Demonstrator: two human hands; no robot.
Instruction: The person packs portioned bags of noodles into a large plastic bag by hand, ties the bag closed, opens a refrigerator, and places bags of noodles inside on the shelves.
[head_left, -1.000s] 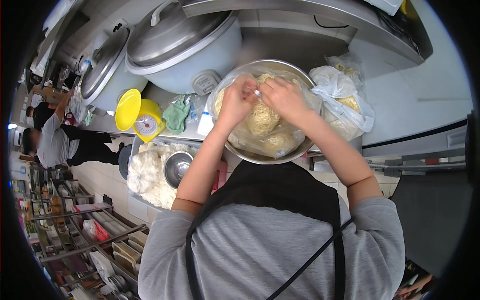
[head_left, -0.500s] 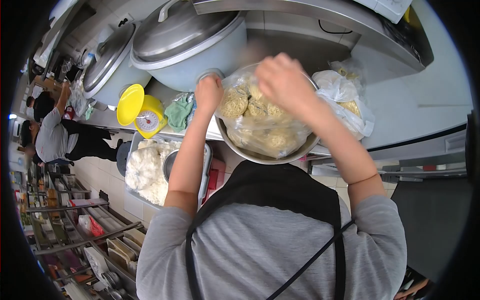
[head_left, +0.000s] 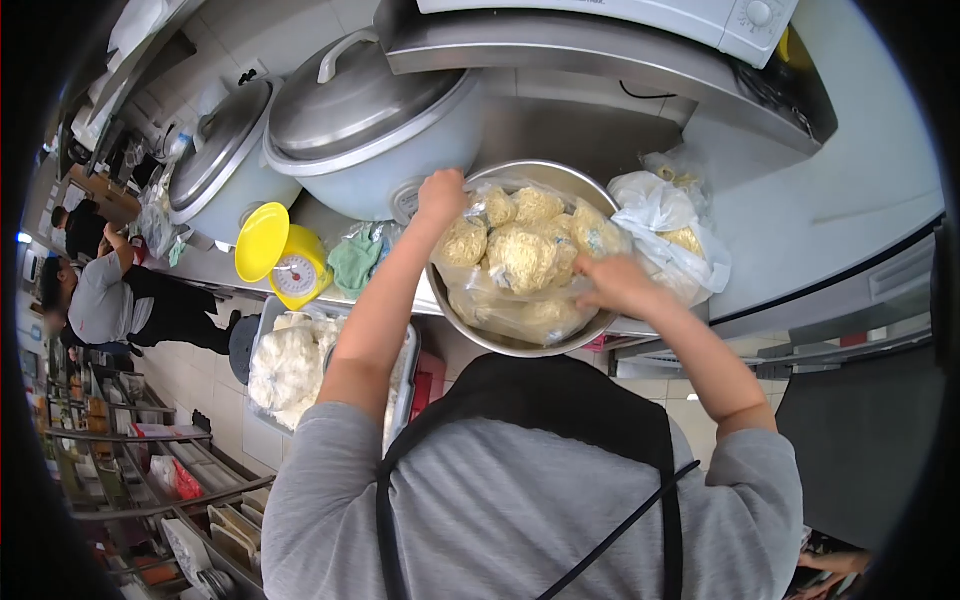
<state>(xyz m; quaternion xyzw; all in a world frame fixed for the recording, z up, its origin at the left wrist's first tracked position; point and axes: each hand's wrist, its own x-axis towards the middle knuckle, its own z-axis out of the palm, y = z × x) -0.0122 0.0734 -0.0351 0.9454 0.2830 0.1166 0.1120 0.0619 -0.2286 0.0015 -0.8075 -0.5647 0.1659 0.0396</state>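
Note:
A large metal bowl [head_left: 535, 348] sits on the counter's edge in front of me. In it lies a clear plastic bag [head_left: 480, 305] with several yellow noodle bundles [head_left: 530, 258]. My left hand [head_left: 442, 197] is closed on the bag's edge at the bowl's upper left rim. Over the bowl's right side, my right hand [head_left: 628, 286] reaches in with thumb and forefinger apart, touching the bag beside the bundles. Its other fingers are partly hidden. Right of the bowl rests a white plastic bag [head_left: 655, 205] with more noodles showing inside.
Two large lidded cookers [head_left: 370, 140] stand at the back left. A yellow kitchen scale [head_left: 300, 270] and a green cloth [head_left: 355, 260] lie left of the bowl. Below the counter is a tub with white contents [head_left: 290, 365]. A person [head_left: 100, 280] stands far left. A metal shelf [head_left: 600, 50] overhangs the back.
My right hand has moved from above the bag's middle down to its right side. The bag's mouth lies wider, baring the noodle bundles. My left hand keeps its grip; the camera view has shifted slightly.

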